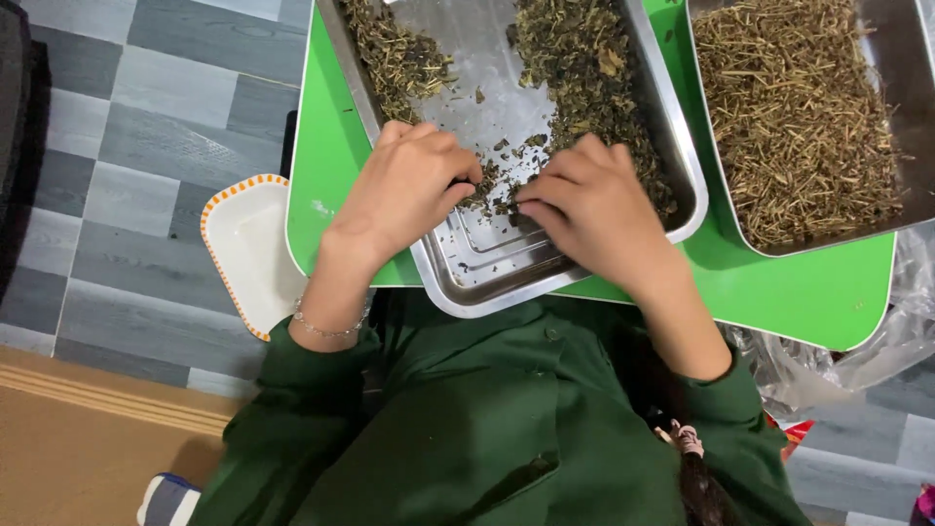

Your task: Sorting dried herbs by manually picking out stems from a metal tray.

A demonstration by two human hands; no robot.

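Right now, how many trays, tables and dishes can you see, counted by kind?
Metal trays: 2, the near tray under the left hand and right hand, and the far tray of dry stalks.
Green table: 1.
White dish with orange rim: 1.
Total: 4.

Dried, dark green-brown herb leaves [589, 68] are heaped inside a shallow steel tray [487, 263], mostly along its right wall. A smaller strip [394, 58] is spread along the tray's left wall, and loose crumbs [497, 185] are scattered near its bare middle.
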